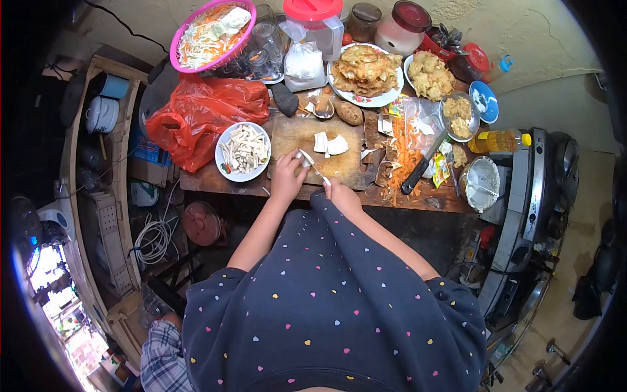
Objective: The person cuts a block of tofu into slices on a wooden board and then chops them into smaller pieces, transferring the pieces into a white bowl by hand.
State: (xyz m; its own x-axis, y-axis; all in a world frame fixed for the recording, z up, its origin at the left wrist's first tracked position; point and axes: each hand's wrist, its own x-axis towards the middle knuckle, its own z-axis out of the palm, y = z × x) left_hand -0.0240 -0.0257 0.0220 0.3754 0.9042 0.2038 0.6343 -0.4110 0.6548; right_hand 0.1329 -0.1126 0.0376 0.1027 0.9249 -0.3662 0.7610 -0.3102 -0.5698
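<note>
Crowded wooden table (202, 179), the biggest thing here, loaded edge to edge. Red plastic bag (202, 114) slumped at the left; pink basket (212, 32) of shredded vegetables beyond it. Plate of fritters (366, 70) at the far middle, a second bowl of fried pieces (430, 75) just beside it. Wooden cutting board (297, 140) at the near edge, white chunks (330, 144) lying on its far side. White bowl (243, 151) of pale cut strips touches the board's left edge. Black-handled knife (421, 166) lies right of the board among orange shreds.

Left hand (289, 175) over the board's near edge, fingers curled, pinching a small white piece (305, 157). Right hand (339, 194) fisted around a small blade (318, 173), tip against that piece.
</note>
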